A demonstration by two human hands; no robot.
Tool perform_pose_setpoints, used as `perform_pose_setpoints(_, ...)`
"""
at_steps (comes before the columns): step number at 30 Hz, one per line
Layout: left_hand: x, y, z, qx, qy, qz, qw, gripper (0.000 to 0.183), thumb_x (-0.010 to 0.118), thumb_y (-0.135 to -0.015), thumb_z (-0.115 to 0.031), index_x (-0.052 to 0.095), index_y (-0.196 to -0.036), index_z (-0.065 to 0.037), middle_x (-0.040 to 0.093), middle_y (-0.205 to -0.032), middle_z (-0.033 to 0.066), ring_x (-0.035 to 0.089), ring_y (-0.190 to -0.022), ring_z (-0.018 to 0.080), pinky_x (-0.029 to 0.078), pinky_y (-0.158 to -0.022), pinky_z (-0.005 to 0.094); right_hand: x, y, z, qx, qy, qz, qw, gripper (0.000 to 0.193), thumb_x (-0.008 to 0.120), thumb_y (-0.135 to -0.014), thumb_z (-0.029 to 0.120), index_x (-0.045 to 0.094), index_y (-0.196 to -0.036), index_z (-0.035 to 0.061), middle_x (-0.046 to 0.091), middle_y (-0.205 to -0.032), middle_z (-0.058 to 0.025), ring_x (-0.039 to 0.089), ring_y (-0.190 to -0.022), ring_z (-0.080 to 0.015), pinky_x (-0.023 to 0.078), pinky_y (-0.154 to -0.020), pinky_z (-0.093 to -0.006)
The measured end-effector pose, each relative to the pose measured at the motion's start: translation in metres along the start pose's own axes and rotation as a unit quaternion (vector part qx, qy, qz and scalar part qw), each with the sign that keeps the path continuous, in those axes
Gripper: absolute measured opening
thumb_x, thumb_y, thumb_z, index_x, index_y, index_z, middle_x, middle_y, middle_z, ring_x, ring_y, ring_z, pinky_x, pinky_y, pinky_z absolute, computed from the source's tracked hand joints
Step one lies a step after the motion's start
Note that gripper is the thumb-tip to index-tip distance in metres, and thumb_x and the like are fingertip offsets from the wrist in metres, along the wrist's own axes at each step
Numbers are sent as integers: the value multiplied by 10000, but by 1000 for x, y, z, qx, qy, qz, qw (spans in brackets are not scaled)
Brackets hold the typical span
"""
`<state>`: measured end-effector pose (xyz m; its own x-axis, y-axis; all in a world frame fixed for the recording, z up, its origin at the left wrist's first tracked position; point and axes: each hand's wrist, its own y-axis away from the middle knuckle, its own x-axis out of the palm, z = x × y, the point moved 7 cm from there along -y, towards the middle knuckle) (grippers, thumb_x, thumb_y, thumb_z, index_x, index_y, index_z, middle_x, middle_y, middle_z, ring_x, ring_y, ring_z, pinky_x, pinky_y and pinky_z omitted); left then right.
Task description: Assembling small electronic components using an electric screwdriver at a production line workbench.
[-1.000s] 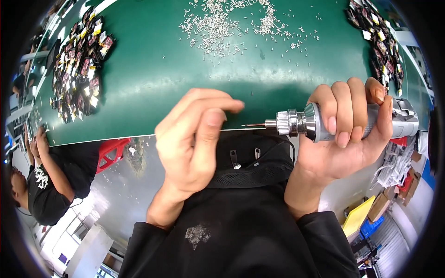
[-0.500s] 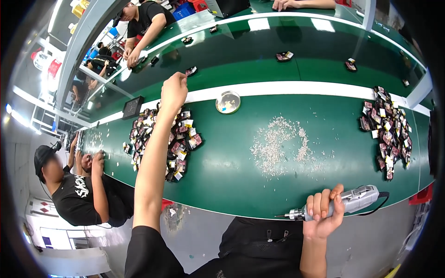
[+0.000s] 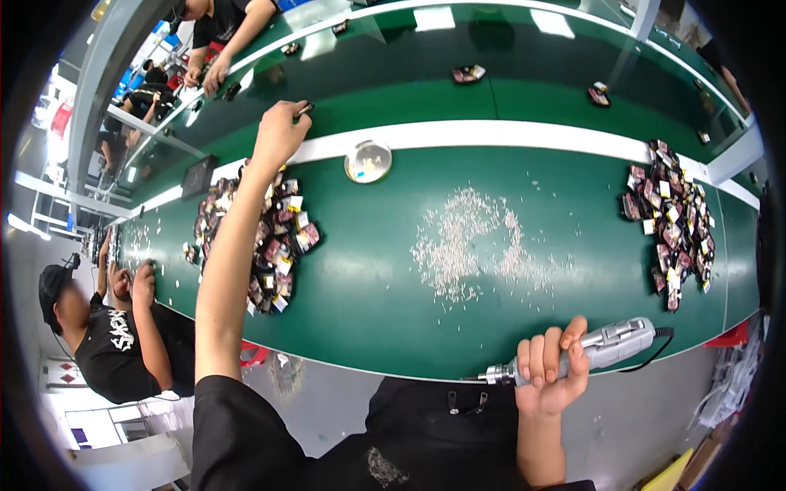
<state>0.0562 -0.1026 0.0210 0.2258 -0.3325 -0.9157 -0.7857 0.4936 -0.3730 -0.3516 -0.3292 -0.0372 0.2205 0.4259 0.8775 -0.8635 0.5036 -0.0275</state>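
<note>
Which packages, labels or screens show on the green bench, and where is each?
Pile of small dark packets with white and pink labels: bench left, under the left forearm.
Second pile of similar dark packets: bench right.
Flat black rectangular panel, perhaps a screen: left, by the white strip.
Small dark piece in the left hand fingers: too small to tell.

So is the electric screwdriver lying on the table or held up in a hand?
Held. The right hand grips the grey electric screwdriver at the green table's near edge, roughly level, tip pointing left.
</note>
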Motion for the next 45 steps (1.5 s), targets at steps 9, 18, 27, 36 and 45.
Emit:
perform_pose_setpoints(9,-56,241,-218,220,216,141,941,508,605,-638,84,559,-1143,53,527,-1208,197,547,-1049,356,471,-867,417,-2,2,-4,15,-11,-8,1000,128,412,-933,187,400,-856,85,348,-504,23,340,-400,-84,367,-466,-262)
perform_pose_setpoints(18,-54,268,-231,182,242,102,948,443,637,-571,110,588,-1008,57,609,-1078,161,590,-951,326,507,-777,375,18,39,-33,95,1,42,995,89,416,-911,162,417,-874,81,364,-511,6,362,-409,-105,379,-487,-287)
perform_pose_setpoints(27,-51,278,-247,267,160,13,950,366,630,-593,36,571,-948,107,603,-995,200,606,-848,335,538,-620,356,25,71,-85,135,95,-33,986,77,452,-906,147,417,-903,78,388,-553,-20,399,-463,-131,378,-496,-288)
perform_pose_setpoints(36,-43,285,-238,238,194,42,951,429,688,-602,24,568,-1006,105,593,-1068,218,601,-888,337,539,-663,363,31,53,-66,176,67,74,979,102,481,-903,111,408,-925,44,391,-545,-49,388,-427,-139,380,-449,-289)
perform_pose_setpoints(45,-45,290,-238,225,192,83,952,438,671,-632,31,572,-1051,115,570,-1155,201,582,-983,337,553,-734,360,76,-8,-14,83,140,227,960,282,433,-961,353,483,-932,77,424,-550,6,431,-465,-99,374,-532,-260)
